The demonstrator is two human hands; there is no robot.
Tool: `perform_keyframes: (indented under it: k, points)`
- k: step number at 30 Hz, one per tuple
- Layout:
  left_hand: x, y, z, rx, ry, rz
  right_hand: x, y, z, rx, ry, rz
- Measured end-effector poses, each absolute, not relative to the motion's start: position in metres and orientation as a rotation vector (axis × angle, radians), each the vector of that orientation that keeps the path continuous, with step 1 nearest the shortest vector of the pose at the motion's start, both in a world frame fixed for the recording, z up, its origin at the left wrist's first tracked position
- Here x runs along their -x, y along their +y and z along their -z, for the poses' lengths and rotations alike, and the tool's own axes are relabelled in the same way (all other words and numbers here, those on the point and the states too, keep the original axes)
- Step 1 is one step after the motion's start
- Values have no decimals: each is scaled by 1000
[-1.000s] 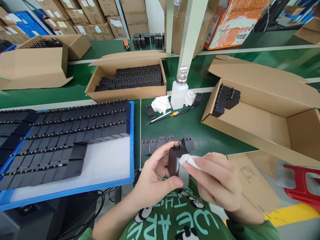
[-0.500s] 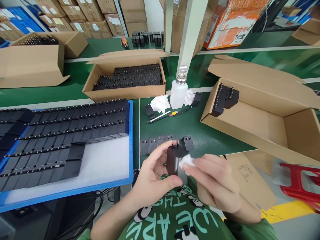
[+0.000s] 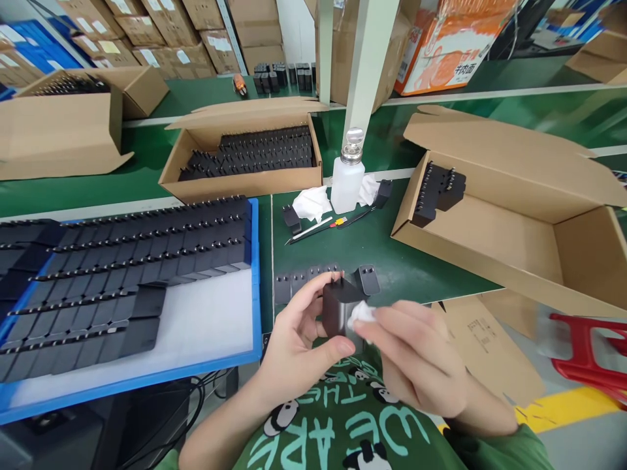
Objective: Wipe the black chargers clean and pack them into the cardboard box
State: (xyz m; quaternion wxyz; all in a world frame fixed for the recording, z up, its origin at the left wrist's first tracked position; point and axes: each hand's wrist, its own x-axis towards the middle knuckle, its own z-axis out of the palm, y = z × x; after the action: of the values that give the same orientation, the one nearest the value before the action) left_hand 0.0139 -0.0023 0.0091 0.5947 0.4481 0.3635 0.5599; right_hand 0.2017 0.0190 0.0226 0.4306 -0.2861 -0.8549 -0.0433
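From the head view, my left hand [image 3: 294, 339] grips a black charger block [image 3: 337, 312] by its sides, held up just in front of my chest over the near edge of the desk [image 3: 382, 245], prongs pointing away from me. My right hand [image 3: 421, 365] pinches a small white wipe [image 3: 360, 314] against the block's right face, so both hands are closed on something.

Judging progress from how things lie: the blue tray [image 3: 257, 287] to my left carries many rows of the same black blocks, with a bare white patch at its near right corner, so I take it a good number are waiting. A short row of blocks [image 3: 304, 282] lies on the desk just beyond my hands. The open carton on the right [image 3: 490, 215] holds only a small cluster [image 3: 438, 189] in its far corner and is otherwise bare, which I read as packing barely begun.

Further back stand a white dispenser bottle [image 3: 347, 176], crumpled tissue [image 3: 312, 202] beside it, and another carton of blocks [image 3: 245, 156].
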Motion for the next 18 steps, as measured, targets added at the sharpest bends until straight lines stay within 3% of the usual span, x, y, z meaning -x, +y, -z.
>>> perform_keyframes:
  k: [18]
  points:
    - [-14,-2,-8,-1033,914,-1287,-194,22,-17,646,-2090,214]
